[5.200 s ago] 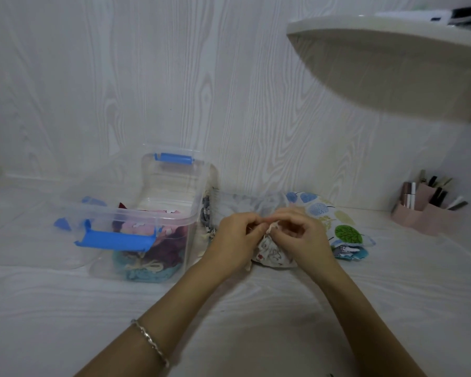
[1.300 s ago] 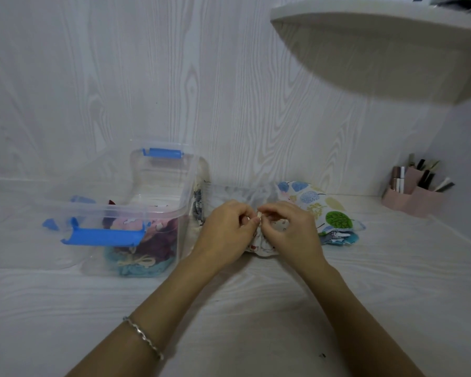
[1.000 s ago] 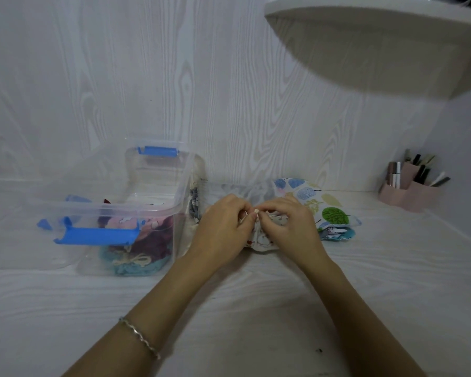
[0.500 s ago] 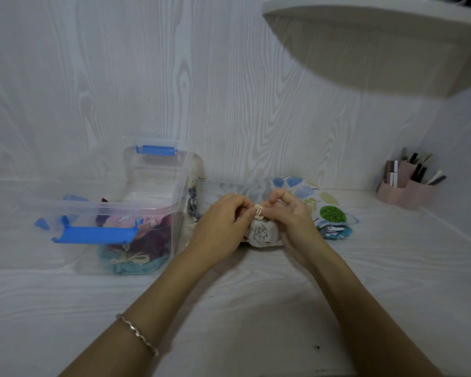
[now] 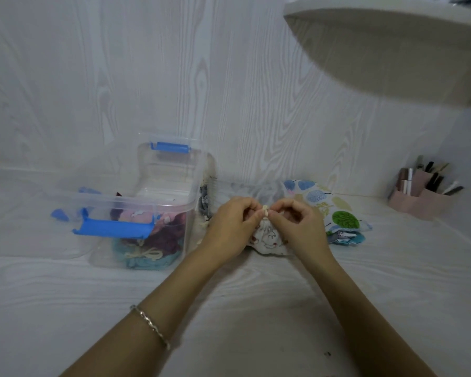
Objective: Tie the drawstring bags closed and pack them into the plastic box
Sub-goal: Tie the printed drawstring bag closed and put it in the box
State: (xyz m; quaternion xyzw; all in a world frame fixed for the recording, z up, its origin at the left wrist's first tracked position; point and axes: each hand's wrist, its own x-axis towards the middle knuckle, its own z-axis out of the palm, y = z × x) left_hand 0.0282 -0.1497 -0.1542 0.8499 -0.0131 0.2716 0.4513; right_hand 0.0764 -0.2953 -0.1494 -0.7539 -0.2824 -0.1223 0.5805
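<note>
A small white printed drawstring bag (image 5: 268, 238) lay at frame centre, its cream drawstring (image 5: 265, 211) gathered on top. Left of it, an open clear blue-latched plastic box (image 5: 136, 204) held tied bags (image 5: 147, 255).

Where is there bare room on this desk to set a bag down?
Free: desk in front of the plastic box; strip between leaf-print bags and pink organizer. Crowded: box to bags, where left hand and right hand pinch the drawstring.
</note>
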